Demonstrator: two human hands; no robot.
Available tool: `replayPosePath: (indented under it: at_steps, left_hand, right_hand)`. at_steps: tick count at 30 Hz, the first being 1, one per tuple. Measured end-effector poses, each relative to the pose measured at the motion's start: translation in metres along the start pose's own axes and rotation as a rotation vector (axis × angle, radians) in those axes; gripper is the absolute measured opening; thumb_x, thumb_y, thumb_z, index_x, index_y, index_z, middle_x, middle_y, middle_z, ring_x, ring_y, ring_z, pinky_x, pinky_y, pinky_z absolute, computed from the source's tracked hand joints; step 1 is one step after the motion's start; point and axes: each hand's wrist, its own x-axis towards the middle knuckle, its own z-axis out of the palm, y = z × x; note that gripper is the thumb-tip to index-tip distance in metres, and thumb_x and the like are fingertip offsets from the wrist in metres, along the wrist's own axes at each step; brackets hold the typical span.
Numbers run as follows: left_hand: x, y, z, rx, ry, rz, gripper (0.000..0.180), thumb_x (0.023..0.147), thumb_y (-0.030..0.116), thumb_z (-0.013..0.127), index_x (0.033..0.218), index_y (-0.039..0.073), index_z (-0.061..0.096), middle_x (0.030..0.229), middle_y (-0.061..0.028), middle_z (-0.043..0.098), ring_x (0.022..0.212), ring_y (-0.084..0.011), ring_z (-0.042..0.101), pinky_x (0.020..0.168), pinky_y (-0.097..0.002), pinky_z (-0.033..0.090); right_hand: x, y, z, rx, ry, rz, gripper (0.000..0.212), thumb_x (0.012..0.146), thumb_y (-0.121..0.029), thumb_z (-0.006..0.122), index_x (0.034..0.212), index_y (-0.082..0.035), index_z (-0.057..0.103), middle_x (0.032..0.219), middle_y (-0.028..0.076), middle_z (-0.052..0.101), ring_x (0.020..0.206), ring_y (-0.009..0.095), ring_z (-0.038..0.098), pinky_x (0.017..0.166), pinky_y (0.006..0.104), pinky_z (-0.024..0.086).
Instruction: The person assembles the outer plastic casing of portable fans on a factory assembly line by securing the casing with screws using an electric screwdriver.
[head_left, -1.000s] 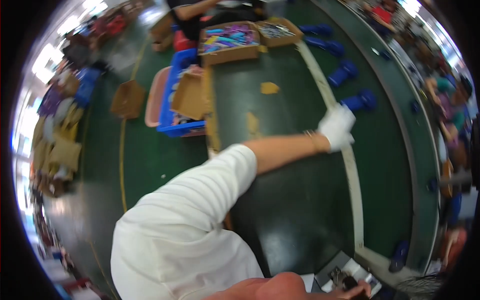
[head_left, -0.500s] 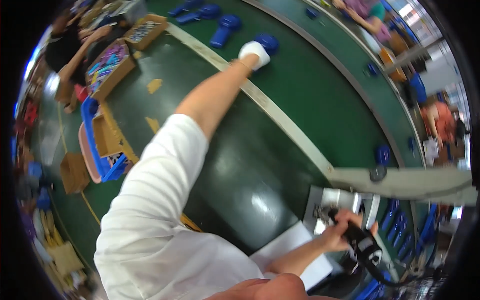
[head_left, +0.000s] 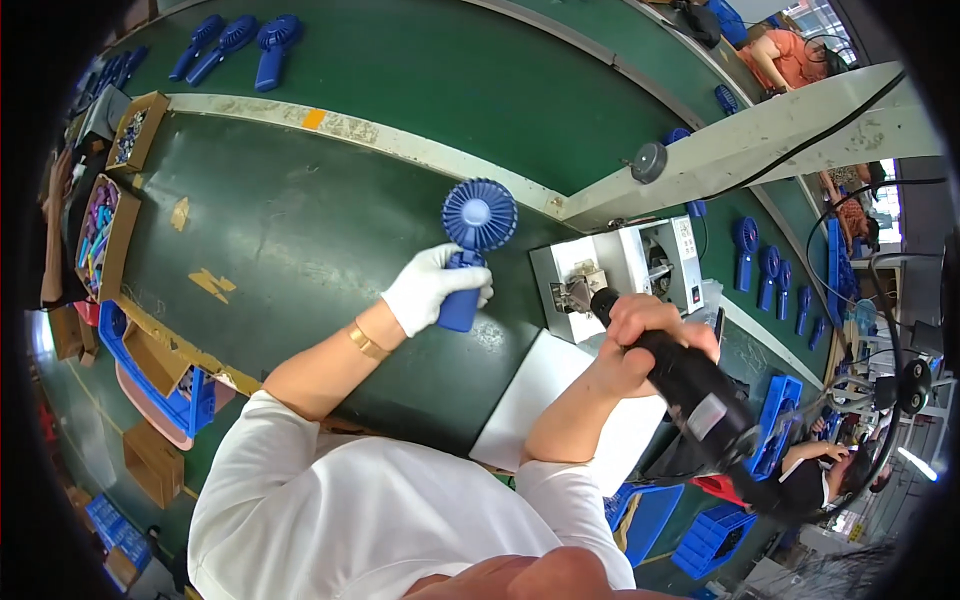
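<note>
My left hand (head_left: 432,289), in a white glove, is closed around the handle of a blue handheld fan (head_left: 479,214). The fan stands head-up over the dark green worktable, its round grille facing me. Bare and wrapped round a black electric screwdriver (head_left: 697,394), my right hand (head_left: 642,341) is to the right. The screwdriver's tip points at the front of a silver box-shaped machine (head_left: 622,265), probably a screw feeder. Whether the tip touches it I cannot tell.
More blue fans (head_left: 236,48) lie on the green conveyor (head_left: 420,60) beyond a pale rail. A white post (head_left: 740,150) slants across the right. Cardboard boxes (head_left: 122,240) of small parts and a blue basket (head_left: 160,390) stand left. A white sheet (head_left: 530,410) lies before the machine.
My left hand has come back from the conveyor with a blue fan in it. The view has swung to the right. My right hand still holds the screwdriver by the machine.
</note>
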Motion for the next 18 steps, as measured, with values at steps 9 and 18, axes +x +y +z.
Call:
replayPosePath:
  at_steps: [9,18]
  left_hand:
    - [-0.005,-0.033,0.015,0.015,-0.022,-0.042,0.023,0.078,0.002,0.064,0.098,0.002,0.053,0.089,-0.0098,0.061,0.079,-0.0188,0.063,0.073,-0.0322,0.053]
    - [-0.009,-0.031,0.019,-0.016,-0.011,-0.069,0.026,0.077,0.004,0.067,0.098,0.000,0.054,0.086,-0.0085,0.062,0.076,-0.0173,0.063,0.071,-0.0299,0.052]
  right_hand:
    - [-0.010,0.016,0.002,-0.118,0.273,0.513,0.044,0.072,0.005,0.066,0.107,0.001,0.040,0.065,0.008,0.056,0.051,0.014,0.050,0.053,0.0261,0.044]
    - [-0.022,0.029,0.020,0.165,0.097,0.599,0.047,0.080,-0.026,0.066,0.112,-0.007,0.038,0.058,0.005,0.044,0.047,0.012,0.039,0.046,0.0281,0.036]
